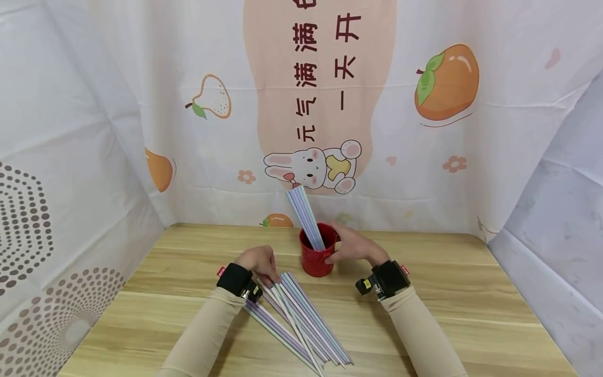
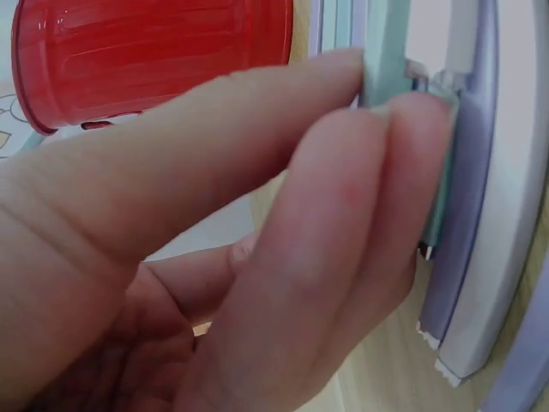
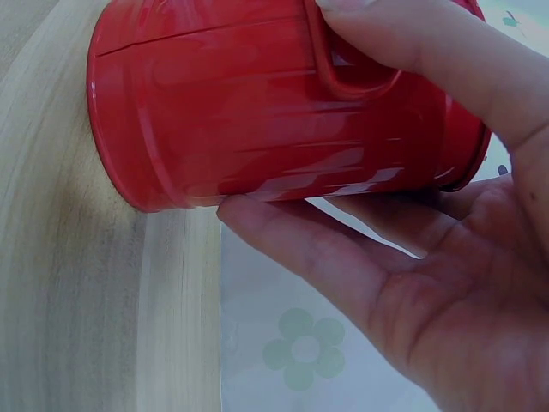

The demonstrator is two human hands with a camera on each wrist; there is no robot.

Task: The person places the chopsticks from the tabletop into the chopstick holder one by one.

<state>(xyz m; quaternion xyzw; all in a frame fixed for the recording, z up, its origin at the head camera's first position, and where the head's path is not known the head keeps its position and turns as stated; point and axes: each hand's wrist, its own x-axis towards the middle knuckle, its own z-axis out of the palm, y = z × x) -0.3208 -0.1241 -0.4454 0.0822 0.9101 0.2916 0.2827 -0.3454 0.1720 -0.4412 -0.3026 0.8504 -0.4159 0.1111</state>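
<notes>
A red mug (image 1: 314,263) with a side handle stands upright near the back of the table. My right hand (image 1: 354,245) holds it from the right; in the right wrist view the thumb (image 3: 377,26) lies at the handle and the fingers reach round the wall. A bundle of long pastel sticks (image 1: 302,213) leans to the left out of the mug. Left of the mug, my left hand (image 1: 260,262) pinches the far end of a pale green stick (image 2: 386,51) between thumb and fingertips. More purple, white and blue sticks (image 1: 325,327) lie loosely fanned beneath and beside it.
The wooden table (image 1: 438,293) ends at a white cloth backdrop (image 1: 212,157) printed with fruit, a rabbit and characters. White patterned panels (image 1: 70,183) rise along both sides. Several sticks reach toward the table's near edge between the two forearms.
</notes>
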